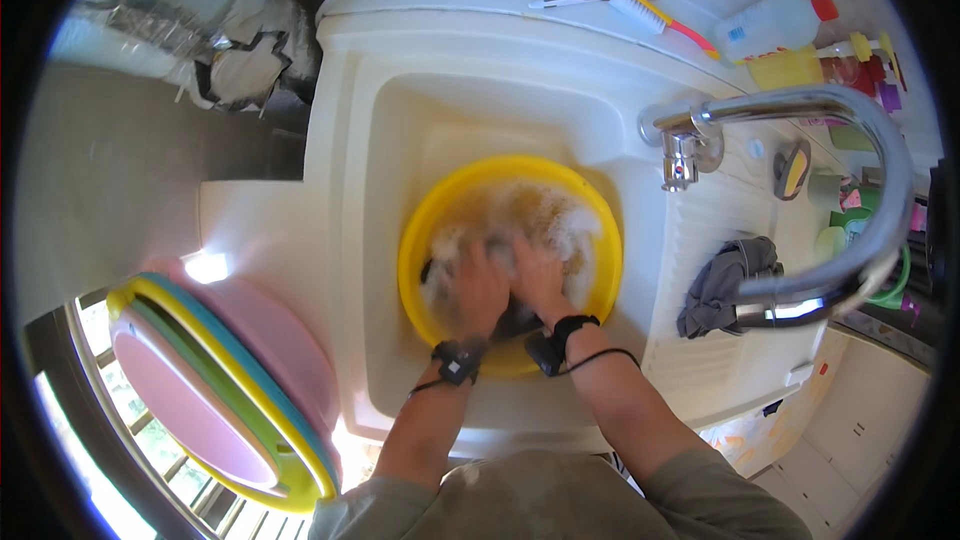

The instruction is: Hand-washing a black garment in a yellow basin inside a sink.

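Note:
A yellow basin (409,270) holds cloudy, sudsy water and stands in a white sink (400,130). Both my hands reach down into the suds, side by side. My left hand (482,282) is partly under foam, its fingers blurred. Close by on its right, my right hand (538,270) points forward into the froth, fingertips hidden. Something dark, apparently wet cloth (518,320), shows below and between the hands. What the fingers grip, if anything, cannot be made out. Each wrist wears a black strapped device.
A chrome faucet (680,155) arches over the right side. On the ribbed drainboard lies a grey cloth (728,280). A brush (640,10) and bottles (775,28) line the back ledge. Stacked colourful basins (200,390) lean at left, under a foil-wrapped pipe (160,20).

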The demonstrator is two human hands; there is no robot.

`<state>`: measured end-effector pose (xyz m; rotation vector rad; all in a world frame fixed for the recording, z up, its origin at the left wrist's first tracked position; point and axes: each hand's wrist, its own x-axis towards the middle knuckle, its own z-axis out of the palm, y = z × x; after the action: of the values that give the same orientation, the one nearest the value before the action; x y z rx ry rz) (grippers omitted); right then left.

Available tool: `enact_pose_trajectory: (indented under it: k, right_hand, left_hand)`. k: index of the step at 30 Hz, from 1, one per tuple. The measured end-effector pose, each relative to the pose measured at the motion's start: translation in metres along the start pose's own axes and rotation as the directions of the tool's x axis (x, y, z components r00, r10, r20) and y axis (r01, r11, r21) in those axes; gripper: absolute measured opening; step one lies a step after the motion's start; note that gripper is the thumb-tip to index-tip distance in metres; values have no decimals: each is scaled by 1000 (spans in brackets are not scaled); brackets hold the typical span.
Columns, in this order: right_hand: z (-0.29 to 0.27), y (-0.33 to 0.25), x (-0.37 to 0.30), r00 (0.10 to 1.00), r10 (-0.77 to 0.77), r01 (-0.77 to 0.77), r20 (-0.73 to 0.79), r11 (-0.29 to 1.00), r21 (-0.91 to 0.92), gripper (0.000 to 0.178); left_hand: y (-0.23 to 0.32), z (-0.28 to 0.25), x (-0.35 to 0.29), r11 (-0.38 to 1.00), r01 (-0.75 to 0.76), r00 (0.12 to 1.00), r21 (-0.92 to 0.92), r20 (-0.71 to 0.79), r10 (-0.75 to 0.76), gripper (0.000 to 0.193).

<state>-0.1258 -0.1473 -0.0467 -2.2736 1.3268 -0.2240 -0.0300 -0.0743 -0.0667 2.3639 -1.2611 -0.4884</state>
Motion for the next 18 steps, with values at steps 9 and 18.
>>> enact_pose_trajectory:
  k: [9, 18]
  right_hand:
    - [-80, 1, 48, 974, 83, -157, 211, 919, 362, 40]
    - [-122, -22, 12, 950, 243, -285, 195, 424, 860, 40]
  left_hand:
    - [29, -71, 43, 721, 407, 882, -561, 448, -149, 73]
    - [44, -129, -25, 311, 577, 808, -755, 584, -79, 106]
